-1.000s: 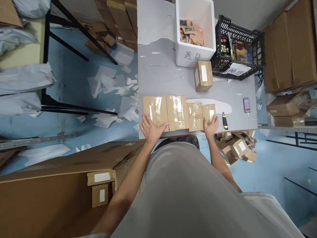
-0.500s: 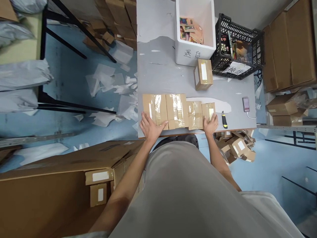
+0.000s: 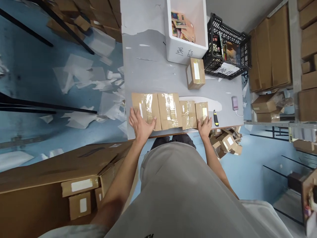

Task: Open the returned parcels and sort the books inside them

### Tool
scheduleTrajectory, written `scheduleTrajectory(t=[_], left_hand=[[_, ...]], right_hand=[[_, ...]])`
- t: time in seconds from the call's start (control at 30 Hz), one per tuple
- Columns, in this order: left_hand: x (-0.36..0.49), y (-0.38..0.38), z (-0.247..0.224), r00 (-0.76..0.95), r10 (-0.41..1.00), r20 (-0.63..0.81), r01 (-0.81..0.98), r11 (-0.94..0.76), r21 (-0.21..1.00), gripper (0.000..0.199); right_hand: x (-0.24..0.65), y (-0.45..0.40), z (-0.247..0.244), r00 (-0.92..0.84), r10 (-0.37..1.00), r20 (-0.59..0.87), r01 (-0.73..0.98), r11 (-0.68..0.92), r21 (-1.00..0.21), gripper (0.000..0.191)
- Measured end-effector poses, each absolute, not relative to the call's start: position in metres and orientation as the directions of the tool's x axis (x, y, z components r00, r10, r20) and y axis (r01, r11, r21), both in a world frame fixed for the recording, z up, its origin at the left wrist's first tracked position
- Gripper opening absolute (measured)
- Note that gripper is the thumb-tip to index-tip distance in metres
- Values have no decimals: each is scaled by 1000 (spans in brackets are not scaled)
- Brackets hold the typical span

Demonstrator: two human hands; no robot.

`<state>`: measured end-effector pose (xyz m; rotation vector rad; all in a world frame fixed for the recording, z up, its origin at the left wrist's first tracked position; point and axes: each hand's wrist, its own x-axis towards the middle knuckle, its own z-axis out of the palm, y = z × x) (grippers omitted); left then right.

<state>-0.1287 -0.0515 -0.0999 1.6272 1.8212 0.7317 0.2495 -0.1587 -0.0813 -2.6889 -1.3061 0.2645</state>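
Note:
Several taped cardboard boxes stand side by side in a row near the front edge of the table. My left hand [image 3: 140, 125] spreads over the near left corner of the leftmost cardboard box [image 3: 153, 99], with fingers along its left side and thumb on its front part. At the other end, my right hand [image 3: 204, 127] grips the small cardboard box [image 3: 201, 109], which has a white label. Between these two lie a larger taped box [image 3: 169, 110] and a smaller taped box [image 3: 187, 114]. Just right of my right hand is a yellow and black box cutter [image 3: 216, 118].
Farther back on the table [image 3: 153, 74] stand a labelled carton [image 3: 195, 73], a white foam bin [image 3: 187, 53] with booklets and a black crate [image 3: 226, 71] with books. A phone [image 3: 234, 103] lies at right. A big open carton [image 3: 49, 168] stands lower left; paper scraps litter the floor.
The whole view has shifted, so the table and boxes sit farther left in the picture. Both hands remain at the two ends of the row.

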Motion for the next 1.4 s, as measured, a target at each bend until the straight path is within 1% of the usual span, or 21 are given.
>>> scheduleTrajectory(t=[0.17, 0.27, 0.37, 0.43, 0.53, 0.6, 0.67, 0.77, 0.83, 0.93, 1.0, 1.07, 1.13, 1.2, 1.3, 1.4], left_hand=[[-98, -33, -99, 77, 997, -27, 618, -26, 786, 90], [-81, -23, -99, 115, 993, -13, 591, -58, 804, 89], [-77, -20, -97, 86, 996, -28, 603, -30, 797, 95], [-82, -24, -94, 59, 997, -59, 636, 8, 771, 102], [-93, -44, -85, -8, 990, -141, 712, 105, 695, 121], [-96, -60, -80, -76, 975, -209, 750, 194, 632, 136], [-95, -74, -76, -138, 954, -266, 762, 274, 586, 145], [-91, -83, -73, -186, 932, -311, 750, 340, 568, 150], [-93, -82, -73, -197, 925, -323, 735, 358, 576, 154], [-111, -79, -75, -227, 919, -322, 675, 387, 628, 154], [-131, -78, -78, -282, 898, -337, 582, 440, 684, 146], [-148, -77, -82, -329, 852, -408, 464, 522, 716, 136], [-158, -76, -84, -301, 827, -474, 392, 560, 730, 123], [-159, -74, -86, -262, 831, -491, 370, 556, 744, 114], [-153, -70, -86, -245, 853, -462, 380, 522, 763, 112], [-149, -68, -84, -249, 851, -462, 365, 525, 769, 107]], right_hand=[[241, -196, -46, 543, 827, -143, 825, -558, -90, 89], [235, -211, -37, 502, 848, -167, 852, -519, -70, 94], [234, -210, -42, 506, 832, -226, 846, -530, -57, 113], [237, -202, -51, 501, 821, -273, 848, -529, -35, 123], [247, -183, -62, 460, 822, -336, 871, -491, -8, 126], [254, -170, -67, 430, 824, -369, 883, -469, -16, 126], [258, -158, -70, 400, 834, -380, 891, -451, -50, 124], [260, -145, -76, 362, 863, -352, 894, -428, -130, 121], [262, -142, -79, 339, 883, -326, 889, -414, -198, 120], [279, -146, -81, 290, 913, -289, 859, -381, -342, 123], [297, -154, -82, 313, 900, -303, 794, -423, -437, 131], [314, -163, -83, 383, 834, -397, 684, -545, -484, 141], [326, -170, -86, 401, 763, -507, 590, -638, -494, 151], [329, -171, -90, 360, 759, -542, 551, -642, -533, 157], [323, -163, -97, 325, 805, -497, 520, -591, -617, 152], [320, -150, -102, 339, 819, -463, 496, -573, -653, 142]])
